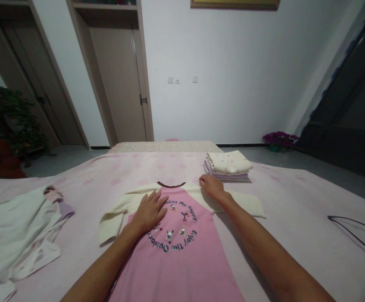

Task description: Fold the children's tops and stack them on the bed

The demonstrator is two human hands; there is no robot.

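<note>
A pink long-sleeved shirt (185,268) with cream sleeves, a dark brown neckband and a ring of printed letters and small figures lies spread on the bed-like surface, its collar away from me. My left hand (151,212) rests flat on the upper left chest of the shirt, fingers stretched out. At the right shoulder seam, near the collar, my right hand (212,186) is closed with its fingers curled against the cream cloth. The left sleeve bends down toward me, while the right one extends out to the side.
A folded stack of cream and lilac clothes (229,163) sits just beyond the right sleeve. Loose white clothes (22,230) are heaped at the left. A black wire loop (352,224), perhaps a hanger, lies at the right edge of the pink flowered sheet (295,235).
</note>
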